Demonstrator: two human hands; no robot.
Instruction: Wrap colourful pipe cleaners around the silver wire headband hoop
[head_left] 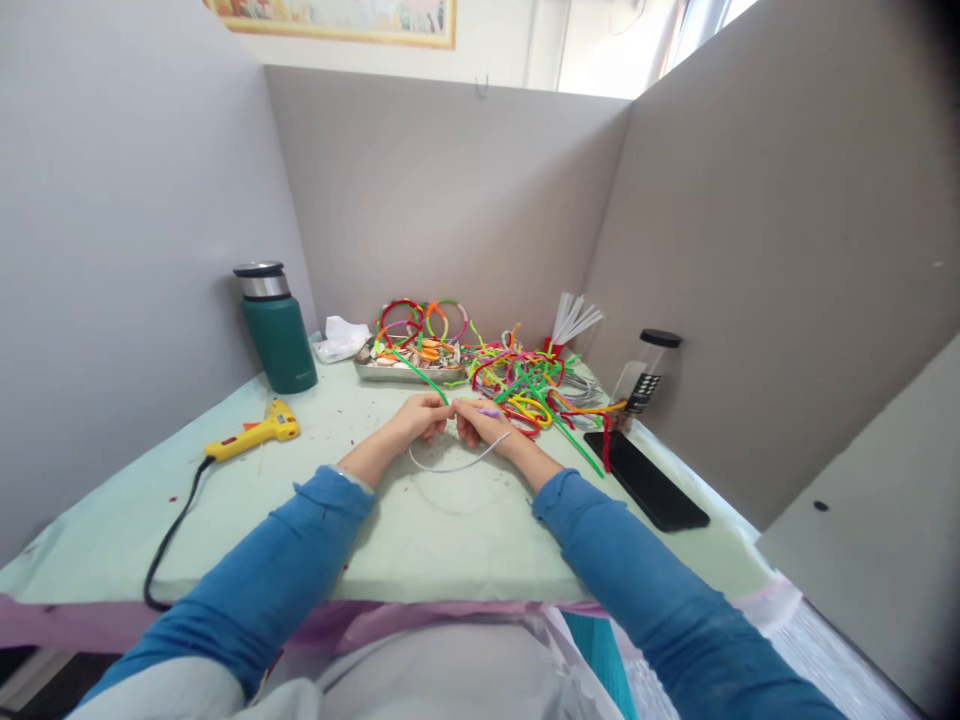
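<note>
Two hands, your left hand [424, 418] and right hand [478, 424], meet at frame centre above the worktop [300, 550]. Your left grip is pinched on the green stem [425, 377], which extends toward the upper left. Your right grip is closed on the white wire [459, 469], which bows below both hands. Glue gun [259, 432]: left of frame, below the flask [279, 345]. Stem pile [517, 372]: right of centre. Phone [651, 484]: right of frame.

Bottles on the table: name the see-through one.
The black-capped bottle at right, by the black smartphone; the other, a green insulated bottle, is opaque.
</note>
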